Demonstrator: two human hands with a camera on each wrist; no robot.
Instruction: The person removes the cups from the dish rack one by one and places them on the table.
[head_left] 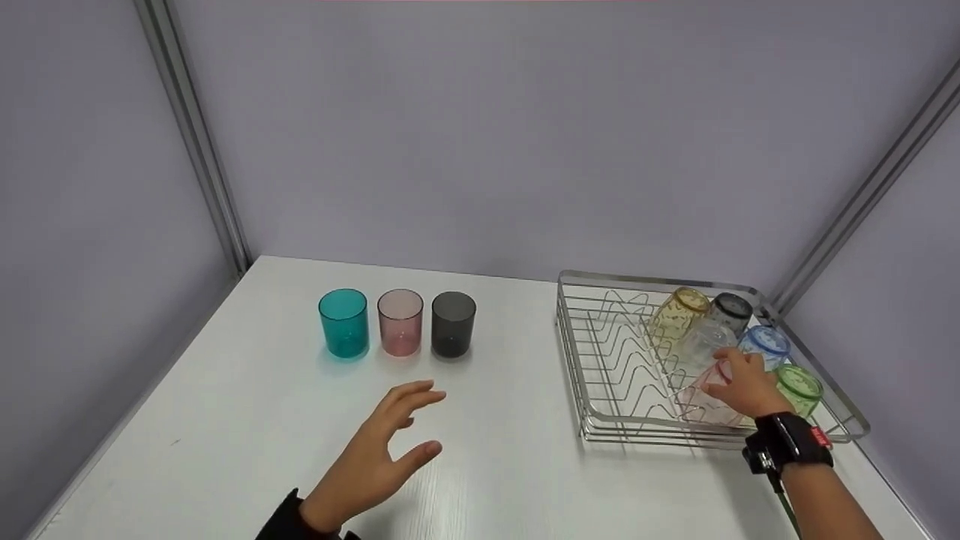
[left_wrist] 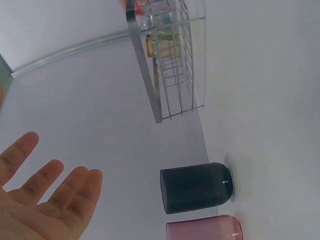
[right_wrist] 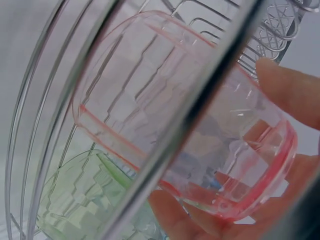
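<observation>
The right hand (head_left: 748, 384) pinched a clear pink glass (right_wrist: 165, 95) between thumb and fingers at its thick red end. The glass lay tilted in the wire rack (head_left: 637, 419), beside a green glass (head_left: 799, 384) and near blue (head_left: 766, 343) and yellow (head_left: 676, 321) ones. The left hand (head_left: 367, 454), fingers spread, hovered over the bench (head_left: 517, 465), near upright teal (head_left: 346, 326), pink (head_left: 401, 326) and dark grey (head_left: 452, 328) cups.

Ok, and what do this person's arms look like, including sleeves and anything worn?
The left grip and right grip are ungloved. A black sleeve covers the left forearm where visible. The right forearm shows bare below a black wrist unit with a red tag and thin dark cable.
</observation>
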